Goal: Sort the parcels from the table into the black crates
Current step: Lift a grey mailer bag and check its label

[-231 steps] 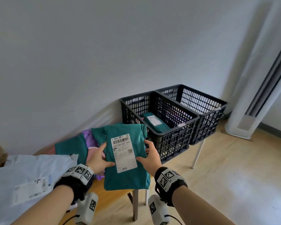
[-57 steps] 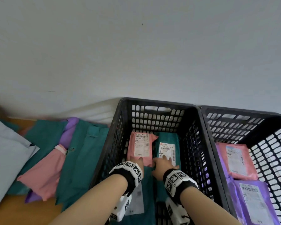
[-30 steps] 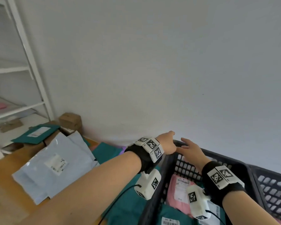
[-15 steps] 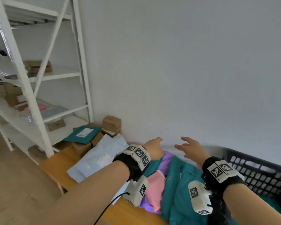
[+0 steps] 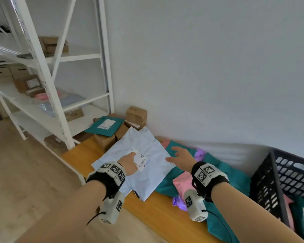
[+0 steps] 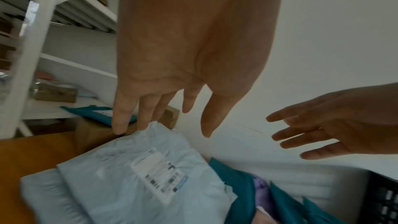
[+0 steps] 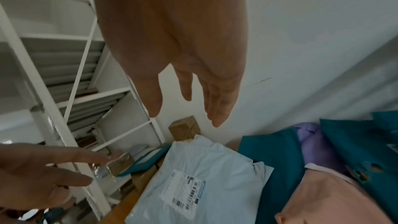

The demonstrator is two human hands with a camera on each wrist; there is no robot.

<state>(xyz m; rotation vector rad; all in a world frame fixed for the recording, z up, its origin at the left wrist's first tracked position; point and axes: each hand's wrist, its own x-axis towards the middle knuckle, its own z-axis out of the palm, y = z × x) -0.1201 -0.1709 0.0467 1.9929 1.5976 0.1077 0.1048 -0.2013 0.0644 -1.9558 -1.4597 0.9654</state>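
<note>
A large pale blue parcel [image 5: 144, 155] [image 6: 137, 176] [image 7: 206, 176] with a white label lies on the wooden table [image 5: 156, 209]. My left hand [image 5: 129, 163] [image 6: 163, 111] hovers over it with straight fingers, holding nothing. My right hand [image 5: 178, 156] [image 7: 187, 106] is open above the parcel's right edge. To the right lie teal parcels [image 5: 233, 174], a pink parcel [image 5: 181, 183] and a purple one [image 5: 199, 152]. A black crate [image 5: 270, 181] with parcels inside stands at the far right.
Brown boxes [image 5: 136, 115] and a teal parcel [image 5: 104, 126] are stacked at the table's far end by the wall. A white metal shelf rack [image 5: 47, 81] with boxes stands to the left. Wooden floor [image 5: 16, 172] lies below.
Both hands left the crate and swung left over the table; they now hover above the pale blue parcel. My view has turned left toward the shelf rack.
</note>
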